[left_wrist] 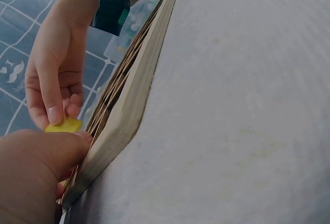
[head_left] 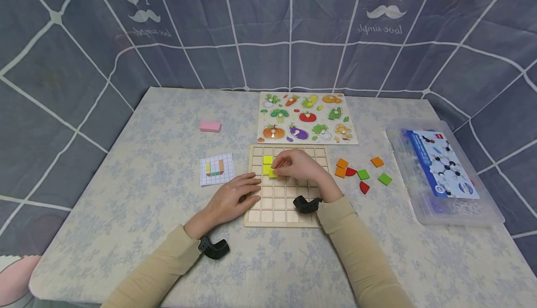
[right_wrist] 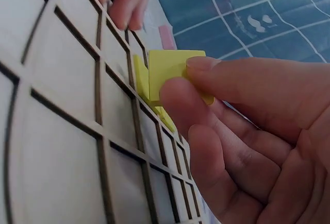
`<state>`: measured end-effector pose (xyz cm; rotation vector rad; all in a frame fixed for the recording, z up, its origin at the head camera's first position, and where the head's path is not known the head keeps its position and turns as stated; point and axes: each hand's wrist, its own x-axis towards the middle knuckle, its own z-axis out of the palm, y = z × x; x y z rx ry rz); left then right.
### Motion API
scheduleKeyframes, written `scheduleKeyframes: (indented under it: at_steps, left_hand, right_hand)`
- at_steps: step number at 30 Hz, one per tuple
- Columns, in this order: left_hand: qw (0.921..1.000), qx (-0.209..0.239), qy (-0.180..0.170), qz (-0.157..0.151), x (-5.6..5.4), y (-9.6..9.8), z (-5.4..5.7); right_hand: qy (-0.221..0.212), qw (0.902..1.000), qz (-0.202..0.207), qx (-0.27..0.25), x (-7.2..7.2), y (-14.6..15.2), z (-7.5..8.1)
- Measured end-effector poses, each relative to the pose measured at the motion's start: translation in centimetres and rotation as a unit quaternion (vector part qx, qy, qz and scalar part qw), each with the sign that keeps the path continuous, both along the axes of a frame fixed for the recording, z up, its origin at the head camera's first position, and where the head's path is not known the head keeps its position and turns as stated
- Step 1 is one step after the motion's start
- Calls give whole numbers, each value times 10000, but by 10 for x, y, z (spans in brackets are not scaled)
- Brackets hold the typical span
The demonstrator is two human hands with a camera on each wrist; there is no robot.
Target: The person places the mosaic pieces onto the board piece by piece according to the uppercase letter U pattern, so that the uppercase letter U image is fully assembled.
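A wooden grid board [head_left: 272,216] lies in the middle of the table. Between thumb and fingertips, my right hand [head_left: 299,164] pinches a yellow square tile [right_wrist: 167,69] over the board's upper left part. Two more yellow tiles [head_left: 267,160] sit in cells there, one above the other, close by the held one. My left hand [head_left: 228,198] rests with its fingertips on the board's left edge, fingers fairly straight and holding nothing. In the left wrist view its thumb [left_wrist: 62,152] touches the board's side. Left of the board lies a printed pattern card [head_left: 216,180] with a coloured design.
Loose orange [head_left: 377,161], green [head_left: 384,179] and red [head_left: 364,187] tiles lie right of the board. Behind it is a vegetable puzzle board [head_left: 308,142]. A clear plastic box [head_left: 421,208] stands at far right, and a pink block [head_left: 210,126] lies at back left.
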<state>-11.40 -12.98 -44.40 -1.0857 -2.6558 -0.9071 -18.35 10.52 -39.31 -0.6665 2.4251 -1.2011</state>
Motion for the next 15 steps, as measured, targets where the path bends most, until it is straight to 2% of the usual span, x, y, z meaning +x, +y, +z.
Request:
scheduleKeyframes:
  at_steps: [11, 15]
  left_hand:
    - [10000, -52, 13, 14, -1, 0, 0]
    - [10000, -79, 26, 20, -1, 0, 0]
  right_hand:
    - [-291, 9994, 117, 140, 5, -13, -4]
    - [-256, 9994, 186, 156, 5, -14, -5]
